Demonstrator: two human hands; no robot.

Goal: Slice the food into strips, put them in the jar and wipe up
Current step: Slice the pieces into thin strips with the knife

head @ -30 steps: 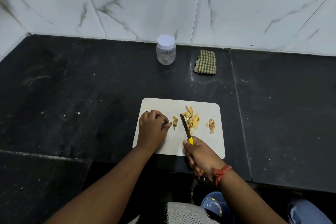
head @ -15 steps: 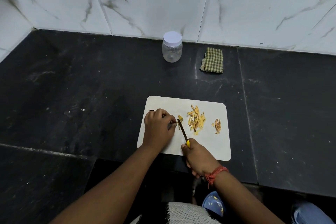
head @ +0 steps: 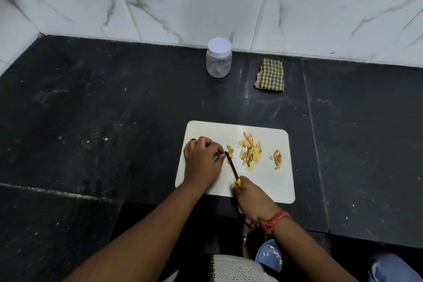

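A white cutting board (head: pixel 270 183) lies on the black counter. On it sit a pile of yellow strips (head: pixel 250 152), a small uncut piece (head: pixel 229 149) and a brown end scrap (head: pixel 277 157). My left hand (head: pixel 202 160) has its fingers curled, pinching food at the fingertips; that food is mostly hidden. My right hand (head: pixel 253 201) grips the yellow handle of a knife (head: pixel 231 165), whose blade tip meets my left fingertips. A clear jar (head: pixel 218 58) with a white lid on stands near the wall. A folded checked cloth (head: pixel 270 75) lies to its right.
The marble-tiled wall (head: pixel 206 0) runs behind the counter and turns a corner at the left. The counter's front edge steps down just below the board. A blue object (head: pixel 269 254) lies low beside my right arm.
The knife blade has shifted left from the strip pile to my left fingertips. The view has drifted, so the board and jar sit further right in the frame.
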